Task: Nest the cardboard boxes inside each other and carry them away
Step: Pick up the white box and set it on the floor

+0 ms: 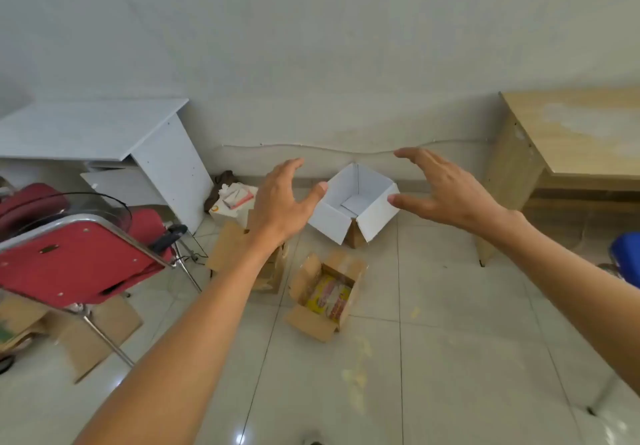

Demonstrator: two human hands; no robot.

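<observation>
Head view: we look down on a tiled floor [450, 306] along a wall.
Left hand [284, 198]: we find it spread wide, grasping nothing, raised in front of the white box's left side.
Right hand [446, 191]: we find it likewise spread and empty, raised at the white box's right side.
White box [353, 202]: on the floor near the wall, flaps up, white inside, brown outside.
Small box [325, 295]: brown, on the floor nearer us, flaps out, yellow printed packaging inside.
Third box [228, 250]: brown, left of the small box, partly hidden by our left forearm.
Surroundings: red chair [76, 261] at left, flat cardboard [100, 333] beneath it; white worktop [93, 129] behind; wooden worktop [571, 129] at right.
</observation>
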